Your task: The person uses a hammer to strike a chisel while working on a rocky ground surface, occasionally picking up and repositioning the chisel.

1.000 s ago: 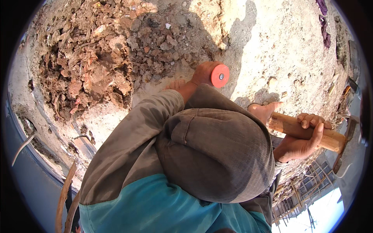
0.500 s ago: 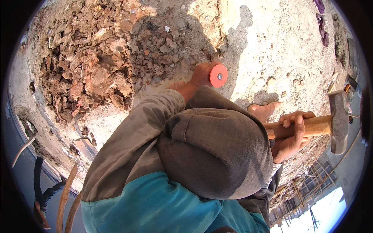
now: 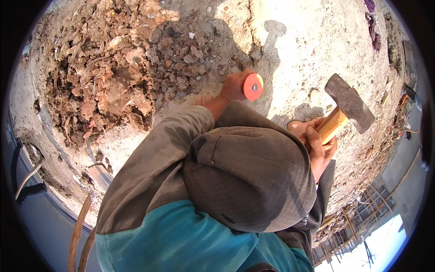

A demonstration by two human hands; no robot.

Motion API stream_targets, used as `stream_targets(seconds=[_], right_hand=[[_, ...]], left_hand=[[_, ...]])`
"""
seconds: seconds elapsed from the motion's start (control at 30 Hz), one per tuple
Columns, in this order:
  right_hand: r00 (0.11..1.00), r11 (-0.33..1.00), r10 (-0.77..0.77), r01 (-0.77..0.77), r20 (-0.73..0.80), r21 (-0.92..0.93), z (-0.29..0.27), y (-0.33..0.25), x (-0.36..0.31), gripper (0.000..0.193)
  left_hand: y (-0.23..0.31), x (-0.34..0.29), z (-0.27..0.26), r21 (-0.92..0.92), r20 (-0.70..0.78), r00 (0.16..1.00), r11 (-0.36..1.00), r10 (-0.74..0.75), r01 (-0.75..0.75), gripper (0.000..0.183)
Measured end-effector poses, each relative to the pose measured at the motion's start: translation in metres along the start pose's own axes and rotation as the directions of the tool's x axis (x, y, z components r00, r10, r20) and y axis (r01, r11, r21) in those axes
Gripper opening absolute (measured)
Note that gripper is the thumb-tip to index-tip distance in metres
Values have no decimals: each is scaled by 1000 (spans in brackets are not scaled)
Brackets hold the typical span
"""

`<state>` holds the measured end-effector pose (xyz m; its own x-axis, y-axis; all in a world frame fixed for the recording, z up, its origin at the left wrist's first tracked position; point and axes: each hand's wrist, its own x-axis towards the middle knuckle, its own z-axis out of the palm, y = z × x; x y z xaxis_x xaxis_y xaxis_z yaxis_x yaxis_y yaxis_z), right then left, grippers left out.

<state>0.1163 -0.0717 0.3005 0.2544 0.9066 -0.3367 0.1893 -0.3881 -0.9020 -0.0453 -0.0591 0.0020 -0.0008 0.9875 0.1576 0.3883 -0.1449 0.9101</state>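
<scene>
left hand (image 3: 233, 86) gripping chisel with orange guard disc (image 3: 253, 86) against pale rock face (image 3: 294, 54), right hand (image 3: 319, 145) closed around wooden-handled sledgehammer (image 3: 346, 106), raised, brown rubble (image 3: 108, 77) at left

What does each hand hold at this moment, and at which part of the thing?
The right hand grips a hammer on its wooden handle, below the steel head. The left hand holds a chisel just under its round orange guard.

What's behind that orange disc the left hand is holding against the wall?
The left hand wraps the shaft behind the orange disc, over pale concrete and broken rubble. The tool's tip and where it meets the surface are covered by the hand and disc.
</scene>
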Motion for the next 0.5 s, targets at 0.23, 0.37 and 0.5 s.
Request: stream_targets(seconds=[0.23, 0.37, 0.5], right_hand=[[869, 836, -455, 493, -197, 243, 42, 4, 36, 19], [946, 923, -231, 141, -225, -357, 34, 96, 15, 22], [981, 961, 155, -122, 117, -248, -1, 52, -7, 26]], left_hand=[[-6, 6, 4, -29, -114, 993, 1000, -6, 2, 52], [0, 12, 2, 23, -110, 994, 1000, 14, -11, 51], [3, 12, 2, 15, -68, 998, 1000, -11, 12, 52]])
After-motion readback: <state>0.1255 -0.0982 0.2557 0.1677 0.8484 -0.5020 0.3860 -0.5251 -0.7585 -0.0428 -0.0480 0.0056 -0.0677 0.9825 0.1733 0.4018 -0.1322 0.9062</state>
